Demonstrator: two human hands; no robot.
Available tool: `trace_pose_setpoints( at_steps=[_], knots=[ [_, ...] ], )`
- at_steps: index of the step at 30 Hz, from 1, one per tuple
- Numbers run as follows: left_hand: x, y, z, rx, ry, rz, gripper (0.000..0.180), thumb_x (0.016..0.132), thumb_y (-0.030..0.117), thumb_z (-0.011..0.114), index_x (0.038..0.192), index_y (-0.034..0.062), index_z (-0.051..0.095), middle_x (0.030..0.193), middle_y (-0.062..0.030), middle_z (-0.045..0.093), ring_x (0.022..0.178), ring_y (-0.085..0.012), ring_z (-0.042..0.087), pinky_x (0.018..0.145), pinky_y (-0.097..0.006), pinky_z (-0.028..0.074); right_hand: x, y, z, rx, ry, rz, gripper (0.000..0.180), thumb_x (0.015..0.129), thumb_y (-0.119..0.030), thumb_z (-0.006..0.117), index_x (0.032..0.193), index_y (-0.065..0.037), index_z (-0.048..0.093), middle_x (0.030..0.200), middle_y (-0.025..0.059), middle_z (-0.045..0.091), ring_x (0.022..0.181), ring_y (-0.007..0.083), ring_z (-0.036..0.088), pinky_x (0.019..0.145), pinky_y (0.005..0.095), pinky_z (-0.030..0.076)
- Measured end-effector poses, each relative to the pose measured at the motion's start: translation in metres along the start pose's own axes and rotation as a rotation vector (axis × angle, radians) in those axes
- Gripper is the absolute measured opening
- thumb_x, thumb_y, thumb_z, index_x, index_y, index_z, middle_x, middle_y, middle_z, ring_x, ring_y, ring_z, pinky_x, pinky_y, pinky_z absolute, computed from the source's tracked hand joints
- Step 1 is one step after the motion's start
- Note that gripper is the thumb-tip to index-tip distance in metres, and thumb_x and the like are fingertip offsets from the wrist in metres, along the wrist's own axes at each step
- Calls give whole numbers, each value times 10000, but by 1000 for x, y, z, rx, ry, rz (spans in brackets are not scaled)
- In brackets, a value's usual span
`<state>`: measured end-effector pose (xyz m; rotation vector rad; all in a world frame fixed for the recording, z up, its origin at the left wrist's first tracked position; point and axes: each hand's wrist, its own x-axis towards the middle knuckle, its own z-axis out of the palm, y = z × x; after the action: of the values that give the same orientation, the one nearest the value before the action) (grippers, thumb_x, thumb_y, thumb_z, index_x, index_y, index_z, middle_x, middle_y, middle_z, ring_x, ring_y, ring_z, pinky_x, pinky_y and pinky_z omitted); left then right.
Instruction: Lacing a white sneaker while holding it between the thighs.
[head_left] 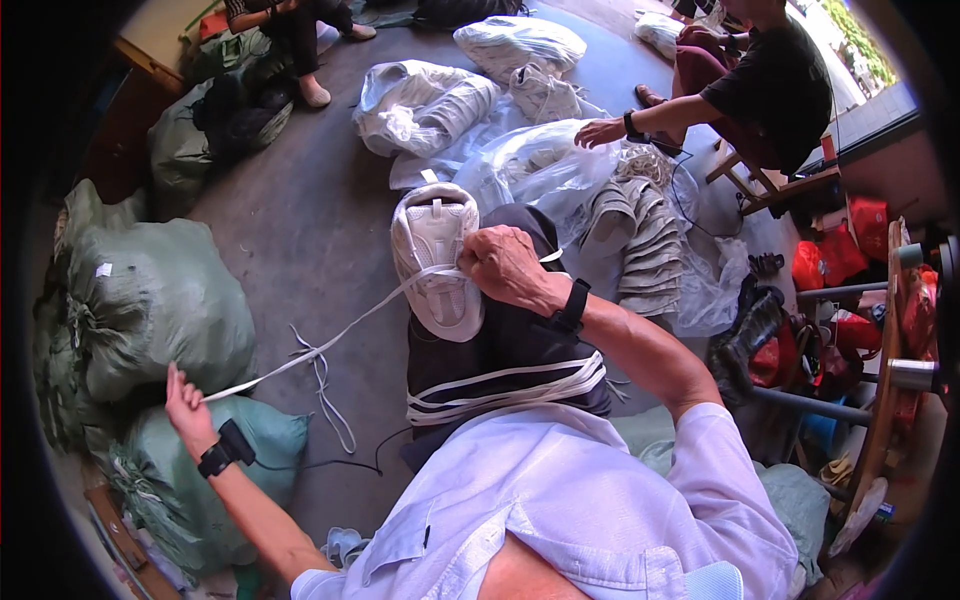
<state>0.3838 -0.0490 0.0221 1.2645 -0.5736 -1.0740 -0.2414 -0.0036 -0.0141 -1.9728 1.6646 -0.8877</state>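
Note:
A white sneaker [445,312] lies on my dark-trousered left knee, its tongue end away from me. A white shoelace [345,330] runs across its upper and stretches in a line to the lower left. Its far part is pinched in my left hand [188,408], held out beside the green sacks. My right hand [512,265] is closed on the lace at the shoe's right side, and a short lace end [551,257] shows past it. Several more white laces [510,393] lie across my lap.
Full green sacks [165,300] stand at the left. Ahead are plastic bags of shoe parts [425,105] and a stack of grey-white shoe uppers [650,245]. A co-worker's hand [600,132] reaches over them; another person sits at upper left. A cluttered rack [890,370] stands right.

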Motion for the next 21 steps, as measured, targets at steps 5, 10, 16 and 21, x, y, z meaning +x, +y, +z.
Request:
trace_pose_setpoints(
  at_steps=[5, 10, 16, 21],
  knots=[
    [-99, -62, 195, 210, -330, -186, 356, 935, 50, 619, 1275, -41, 569, 822, 41, 519, 530, 4, 323, 422, -170, 253, -2, -6, -14, 55, -73, -1, 166, 745, -185, 674, 752, -20, 682, 739, 213, 654, 714, 384, 663, 629, 448, 503],
    [-171, -105, 289, 476, -605, -96, 212, 965, 160, 613, 1081, -9, 667, 790, 8, 642, 488, 14, 359, 411, -162, 253, -6, -6, -13, 73, -80, -52, 137, 781, -145, 698, 826, -16, 700, 777, 146, 676, 730, 325, 671, 656, 405, 501],
    [-196, -133, 319, 723, -692, 213, 171, 953, 155, 584, 908, 11, 663, 668, -39, 678, 517, -101, 518, 495, -273, 406, -9, -8, -11, 94, -2, -55, 104, 757, -101, 689, 809, -11, 695, 779, 154, 675, 731, 326, 671, 660, 402, 509],
    [-198, -137, 320, 765, -748, 360, 160, 952, 138, 579, 882, 13, 649, 647, -25, 657, 508, -61, 459, 475, -269, 363, -8, -8, -13, 98, -12, -48, 105, 742, -100, 679, 792, -9, 697, 784, 168, 678, 733, 337, 674, 667, 405, 517]
  ],
)
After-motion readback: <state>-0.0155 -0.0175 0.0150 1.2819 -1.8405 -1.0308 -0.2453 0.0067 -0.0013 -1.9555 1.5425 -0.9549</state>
